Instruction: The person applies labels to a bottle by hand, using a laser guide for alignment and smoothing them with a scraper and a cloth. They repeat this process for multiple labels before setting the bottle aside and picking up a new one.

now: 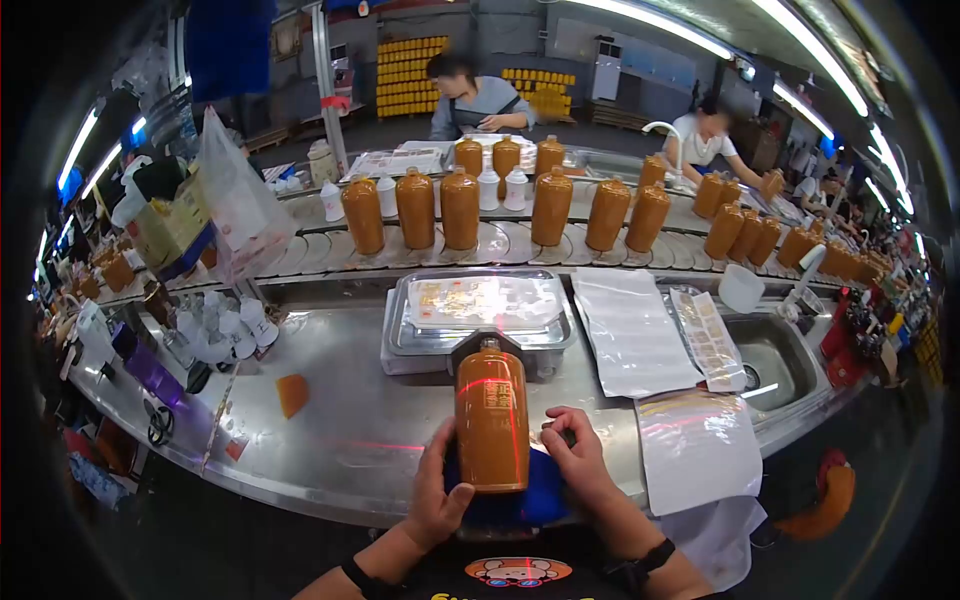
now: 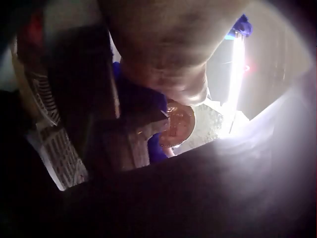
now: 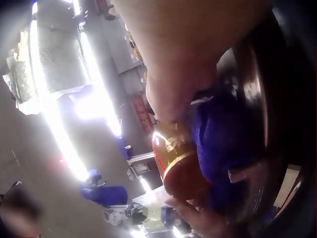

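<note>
An orange-brown ceramic bottle with a gold label lies neck away from me on a blue cloth at the steel table's near edge. My left hand grips its lower left side, thumb across the base. My right hand sits just right of the bottle with its fingers curled over the cloth; what they hold is unclear. The left wrist view is dark and shows the bottle's end beside the blue cloth. The right wrist view shows the bottle against the cloth.
A metal tray of labels stands behind the bottle. White backing sheets lie to the right, near a sink. A conveyor carries several orange bottles. Small white bottles stand at left. People work across the line.
</note>
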Action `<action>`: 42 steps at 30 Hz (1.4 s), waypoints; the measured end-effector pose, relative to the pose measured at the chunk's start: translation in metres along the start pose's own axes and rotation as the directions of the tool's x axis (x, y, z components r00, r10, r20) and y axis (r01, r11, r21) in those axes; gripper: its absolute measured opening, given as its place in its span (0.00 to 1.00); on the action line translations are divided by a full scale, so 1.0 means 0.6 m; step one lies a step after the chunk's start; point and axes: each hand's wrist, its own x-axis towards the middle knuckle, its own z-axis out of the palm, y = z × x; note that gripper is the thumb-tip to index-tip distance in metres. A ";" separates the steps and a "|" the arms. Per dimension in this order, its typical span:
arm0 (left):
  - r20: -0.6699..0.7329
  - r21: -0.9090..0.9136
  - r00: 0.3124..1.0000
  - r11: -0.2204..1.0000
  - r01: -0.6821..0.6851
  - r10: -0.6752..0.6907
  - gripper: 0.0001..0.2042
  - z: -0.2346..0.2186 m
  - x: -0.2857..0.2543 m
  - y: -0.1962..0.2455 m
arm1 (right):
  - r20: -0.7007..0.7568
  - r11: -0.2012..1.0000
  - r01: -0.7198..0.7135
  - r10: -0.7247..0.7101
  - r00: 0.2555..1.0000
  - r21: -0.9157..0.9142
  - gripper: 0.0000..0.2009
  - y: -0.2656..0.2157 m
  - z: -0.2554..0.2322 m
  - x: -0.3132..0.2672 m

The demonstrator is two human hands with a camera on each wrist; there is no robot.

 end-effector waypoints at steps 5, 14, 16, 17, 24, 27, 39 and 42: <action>-0.032 0.013 0.994 0.994 -0.108 0.109 0.38 0.011 -0.004 -0.025 | -0.014 0.975 0.125 -0.130 0.991 -0.182 0.08 -0.027 0.019 -0.014; -0.013 0.053 0.996 0.995 -0.088 0.088 0.48 0.017 -0.006 -0.012 | -0.127 0.982 0.178 -0.184 0.975 -0.064 0.11 -0.033 0.005 -0.031; -0.001 0.089 0.996 0.992 -0.093 0.093 0.46 0.015 -0.003 -0.006 | -0.136 0.991 0.130 -0.132 0.982 -0.023 0.11 -0.027 0.005 -0.030; 0.002 0.087 0.996 0.992 -0.088 0.088 0.46 0.016 -0.004 -0.005 | -0.125 0.994 0.109 -0.108 0.986 0.002 0.11 -0.027 0.005 -0.029; 0.026 -0.009 1.000 1.000 -0.015 0.015 0.42 0.021 -0.004 -0.015 | -0.052 0.996 0.085 -0.083 0.995 0.036 0.12 -0.012 0.002 -0.017; 0.037 -0.077 0.998 0.995 0.056 -0.053 0.43 0.025 -0.003 0.001 | -0.034 0.995 0.069 -0.067 0.997 0.072 0.12 -0.002 0.001 -0.016; 0.028 -0.068 0.996 0.994 0.086 -0.084 0.46 0.025 0.000 0.001 | 0.035 0.989 0.009 -0.014 0.999 0.148 0.11 -0.023 -0.005 -0.013; 0.031 -0.109 0.997 0.991 0.075 -0.072 0.45 0.029 0.001 0.006 | 0.030 0.991 0.018 -0.022 0.999 0.136 0.11 -0.019 -0.004 -0.014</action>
